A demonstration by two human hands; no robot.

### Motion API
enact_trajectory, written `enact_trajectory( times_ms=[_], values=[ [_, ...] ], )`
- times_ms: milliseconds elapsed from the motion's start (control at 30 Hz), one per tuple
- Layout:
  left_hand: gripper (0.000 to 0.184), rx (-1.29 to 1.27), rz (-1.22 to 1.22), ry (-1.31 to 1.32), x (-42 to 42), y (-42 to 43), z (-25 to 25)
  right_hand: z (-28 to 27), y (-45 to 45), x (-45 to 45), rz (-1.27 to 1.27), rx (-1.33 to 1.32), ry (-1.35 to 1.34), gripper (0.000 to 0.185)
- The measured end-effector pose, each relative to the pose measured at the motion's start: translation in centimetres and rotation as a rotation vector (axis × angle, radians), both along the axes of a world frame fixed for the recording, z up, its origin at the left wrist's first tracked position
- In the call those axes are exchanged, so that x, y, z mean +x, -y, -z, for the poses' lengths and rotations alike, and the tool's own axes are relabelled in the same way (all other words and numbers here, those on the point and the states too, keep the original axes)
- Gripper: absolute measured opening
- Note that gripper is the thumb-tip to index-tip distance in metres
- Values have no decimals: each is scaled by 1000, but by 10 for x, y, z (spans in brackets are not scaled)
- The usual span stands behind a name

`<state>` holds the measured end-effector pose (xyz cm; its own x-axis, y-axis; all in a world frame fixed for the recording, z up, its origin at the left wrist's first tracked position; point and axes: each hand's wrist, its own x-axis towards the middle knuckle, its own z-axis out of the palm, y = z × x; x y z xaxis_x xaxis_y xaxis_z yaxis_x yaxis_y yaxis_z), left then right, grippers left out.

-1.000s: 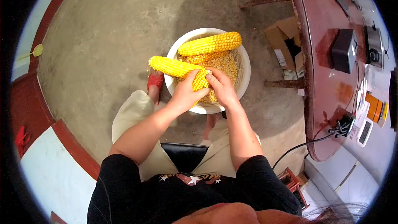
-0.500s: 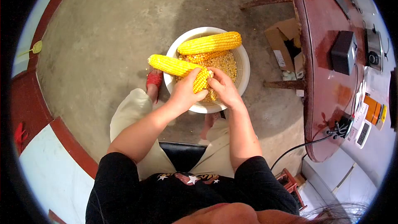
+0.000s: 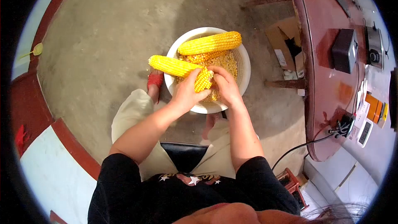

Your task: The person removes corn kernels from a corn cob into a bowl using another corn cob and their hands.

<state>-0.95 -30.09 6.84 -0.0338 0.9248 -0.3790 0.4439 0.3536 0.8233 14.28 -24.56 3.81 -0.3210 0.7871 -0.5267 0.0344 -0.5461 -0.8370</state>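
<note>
A white basket (image 3: 245, 74) on the floor holds loose corn kernels (image 3: 226, 63) and whole yellow cobs. One large cob (image 3: 210, 43) lies across its far side. My left hand (image 3: 186, 93) is wrapped round a corn cob (image 3: 203, 80) over the near part of the basket. Another cob (image 3: 170, 65) reaches out over the basket's left rim, beside my left fingers. At the right end of the held cob is my right hand (image 3: 225, 86), its fingers curled and close to the kernels; whether anything is between them is hidden.
On the right stands a dark red table (image 3: 321, 99) with a black box (image 3: 344, 51) and cables. Beneath its edge are a cardboard box (image 3: 282, 43) and wooden table legs. A small red stool (image 3: 292, 183) stands at the lower right. A black cable hangs from the table.
My right hand has shifted slightly on the held cob's right end, its fingers now a little apart from my left hand. My left hand keeps its hold.
</note>
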Motion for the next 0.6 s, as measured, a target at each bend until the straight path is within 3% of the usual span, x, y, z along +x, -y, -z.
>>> enact_trajectory(
  times_ms=[133,200,267,333,467,533,600],
  values=[
    [80,85,19,-3,-1,0,1,-22,0,-6,0,110,180,38],
    [80,84,17,-16,1,2,3,-31,-1,-9,-242,192,294,42],
    [81,85,16,-30,1,2,5,-27,0,-10,-312,276,394,39],
    [83,49,8,52,-1,2,8,-29,2,-11,-212,265,293,38],
    [85,-13,-15,144,-3,0,8,-31,1,-7,-241,302,327,36],
    [86,-6,-62,281,-6,-3,5,-26,0,-4,-181,135,81,36],
    [84,-11,-43,215,-6,-5,-4,-26,-1,-2,-105,-3,-6,35]
  ],
)
